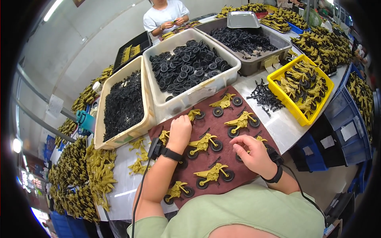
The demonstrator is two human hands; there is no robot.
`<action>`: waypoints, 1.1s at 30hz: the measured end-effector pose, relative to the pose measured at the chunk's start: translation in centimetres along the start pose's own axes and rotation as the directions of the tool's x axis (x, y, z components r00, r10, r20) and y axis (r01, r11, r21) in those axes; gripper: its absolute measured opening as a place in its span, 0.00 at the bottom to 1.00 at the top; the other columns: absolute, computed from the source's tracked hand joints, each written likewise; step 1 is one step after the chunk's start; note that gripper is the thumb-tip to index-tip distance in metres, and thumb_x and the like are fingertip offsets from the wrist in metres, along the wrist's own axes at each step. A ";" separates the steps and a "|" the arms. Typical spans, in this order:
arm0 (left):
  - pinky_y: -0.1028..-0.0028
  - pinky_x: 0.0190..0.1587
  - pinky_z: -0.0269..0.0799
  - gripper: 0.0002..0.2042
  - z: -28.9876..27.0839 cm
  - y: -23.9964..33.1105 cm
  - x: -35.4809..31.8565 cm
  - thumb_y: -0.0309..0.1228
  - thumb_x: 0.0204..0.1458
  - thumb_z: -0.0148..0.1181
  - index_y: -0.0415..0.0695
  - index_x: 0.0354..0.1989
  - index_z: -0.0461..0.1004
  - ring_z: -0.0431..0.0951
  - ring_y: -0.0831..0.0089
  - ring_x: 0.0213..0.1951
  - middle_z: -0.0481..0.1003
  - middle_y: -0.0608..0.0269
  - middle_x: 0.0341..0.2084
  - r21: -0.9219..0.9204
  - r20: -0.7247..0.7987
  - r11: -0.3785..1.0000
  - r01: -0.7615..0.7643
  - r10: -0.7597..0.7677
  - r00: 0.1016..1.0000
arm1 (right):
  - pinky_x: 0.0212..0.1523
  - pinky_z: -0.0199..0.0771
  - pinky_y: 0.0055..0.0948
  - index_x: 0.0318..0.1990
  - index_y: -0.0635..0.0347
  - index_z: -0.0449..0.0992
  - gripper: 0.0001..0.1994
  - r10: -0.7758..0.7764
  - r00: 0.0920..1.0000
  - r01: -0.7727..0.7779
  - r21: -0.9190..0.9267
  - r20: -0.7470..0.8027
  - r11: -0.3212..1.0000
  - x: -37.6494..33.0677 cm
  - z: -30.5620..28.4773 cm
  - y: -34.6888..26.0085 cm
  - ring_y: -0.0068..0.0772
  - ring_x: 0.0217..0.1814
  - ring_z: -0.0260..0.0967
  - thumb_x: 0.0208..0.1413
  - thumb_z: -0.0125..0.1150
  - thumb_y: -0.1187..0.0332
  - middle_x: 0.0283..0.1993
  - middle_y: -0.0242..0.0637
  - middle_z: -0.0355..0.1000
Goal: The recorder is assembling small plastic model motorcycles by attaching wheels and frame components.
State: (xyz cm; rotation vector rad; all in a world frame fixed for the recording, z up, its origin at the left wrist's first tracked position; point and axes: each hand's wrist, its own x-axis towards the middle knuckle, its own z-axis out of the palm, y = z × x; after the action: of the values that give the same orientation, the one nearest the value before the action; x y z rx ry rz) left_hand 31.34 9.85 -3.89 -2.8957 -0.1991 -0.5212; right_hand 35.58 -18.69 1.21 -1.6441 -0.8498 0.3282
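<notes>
My left hand [180, 129] reaches over the maroon cloth [210, 115], its fingers curled down beside a yellow toy motorcycle body [194, 114] with a black wheel. Anything in those fingers is hidden. My right hand [252, 152] hovers over the cloth's right side, fingers loosely bent and thumb apart, with no object visible in it. It partly covers another yellow motorcycle [260, 139]. Around the hands, several yellow toy motorcycles lie on their sides, such as one in the middle [202, 143] and one nearer me [212, 173], most with black wheels and small black parts alongside.
Beyond the cloth stand a bin of black wheels [234, 75], a bin of small black parts [149, 115] and a grey bin [254, 68]. At right, a yellow tray [327, 89] holds motorcycles beside loose black pieces [265, 97]. Yellow bodies [101, 170] heap at left. A person [166, 18] works opposite.
</notes>
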 end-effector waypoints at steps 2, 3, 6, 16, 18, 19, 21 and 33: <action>0.62 0.36 0.73 0.07 -1.3 -0.1 -0.4 0.24 0.47 0.55 0.36 0.33 0.69 0.76 0.54 0.32 0.74 0.51 0.28 -0.235 -0.068 0.971 0.033 -0.050 0.996 | 0.37 0.72 0.25 0.46 0.64 0.73 0.11 -0.022 0.999 0.022 -0.014 -0.029 1.000 0.6 -0.3 0.4 0.29 0.36 0.71 0.56 0.59 0.72 0.39 0.40 0.72; 0.61 0.35 0.73 0.08 -3.0 0.3 -0.4 0.24 0.46 0.56 0.35 0.34 0.70 0.76 0.52 0.32 0.74 0.50 0.27 -0.327 -0.103 0.945 0.005 -0.041 0.994 | 0.40 0.73 0.27 0.49 0.63 0.72 0.14 -0.039 0.998 0.038 -0.025 -0.051 0.999 0.9 -0.5 0.3 0.30 0.40 0.72 0.55 0.60 0.72 0.42 0.41 0.72; 0.62 0.35 0.73 0.10 -9.4 2.4 -0.4 0.24 0.45 0.59 0.36 0.36 0.73 0.76 0.51 0.31 0.74 0.48 0.27 -0.518 -0.024 0.855 -0.034 0.025 0.999 | 0.47 0.72 0.29 0.55 0.61 0.68 0.21 -0.197 0.976 0.192 -0.059 -0.090 0.980 2.4 -0.7 -0.5 0.33 0.49 0.69 0.52 0.63 0.71 0.49 0.41 0.70; 0.69 0.32 0.74 0.16 -16.6 7.7 -4.3 0.25 0.41 0.68 0.39 0.41 0.77 0.79 0.60 0.30 0.78 0.54 0.31 -0.761 -0.094 0.636 -0.124 0.081 0.992 | 0.42 0.73 0.27 0.46 0.62 0.73 0.19 -0.187 0.971 0.119 0.376 0.149 0.919 1.3 0.0 -1.1 0.31 0.44 0.72 0.45 0.71 0.72 0.42 0.37 0.71; 0.70 0.29 0.74 0.14 -17.1 8.3 -5.0 0.24 0.42 0.68 0.38 0.39 0.77 0.78 0.61 0.27 0.78 0.55 0.31 -0.751 -0.123 0.645 -0.143 0.077 0.989 | 0.38 0.71 0.25 0.44 0.62 0.73 0.18 -0.350 0.934 0.324 0.239 0.075 0.915 0.7 0.3 -0.7 0.28 0.40 0.71 0.45 0.71 0.73 0.39 0.36 0.71; 0.72 0.27 0.73 0.13 -16.8 8.5 -5.2 0.24 0.41 0.69 0.38 0.37 0.78 0.78 0.63 0.25 0.78 0.56 0.29 -0.757 -0.178 0.627 -0.182 0.070 0.981 | 0.35 0.68 0.23 0.43 0.61 0.74 0.17 -0.301 0.953 0.274 0.327 0.035 0.905 0.1 0.8 -1.0 0.27 0.37 0.70 0.45 0.71 0.73 0.39 0.34 0.71; 0.72 0.27 0.73 0.13 -16.7 8.6 -5.6 0.24 0.41 0.69 0.38 0.37 0.78 0.78 0.63 0.26 0.78 0.56 0.29 -0.755 -0.197 0.626 -0.195 0.067 0.978 | 0.36 0.69 0.24 0.43 0.61 0.74 0.17 -0.322 0.946 0.302 0.274 0.030 0.913 -0.3 0.8 -1.3 0.27 0.37 0.70 0.45 0.71 0.73 0.38 0.35 0.71; 0.72 0.41 0.77 0.21 -17.0 8.8 -7.8 0.22 0.36 0.73 0.39 0.42 0.75 0.81 0.62 0.39 0.79 0.52 0.39 -0.893 -0.219 0.425 -0.149 -0.120 0.968 | 0.48 0.71 0.34 0.46 0.61 0.72 0.17 -0.494 0.869 0.430 0.495 -0.001 0.755 -0.5 0.8 -1.1 0.37 0.48 0.70 0.47 0.68 0.77 0.46 0.42 0.74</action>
State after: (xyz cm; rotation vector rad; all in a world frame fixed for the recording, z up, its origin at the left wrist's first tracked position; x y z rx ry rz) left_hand 19.90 -3.09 7.48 -3.7920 0.2641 -1.3660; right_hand 34.37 -18.40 1.97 -0.9107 -1.1398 0.2680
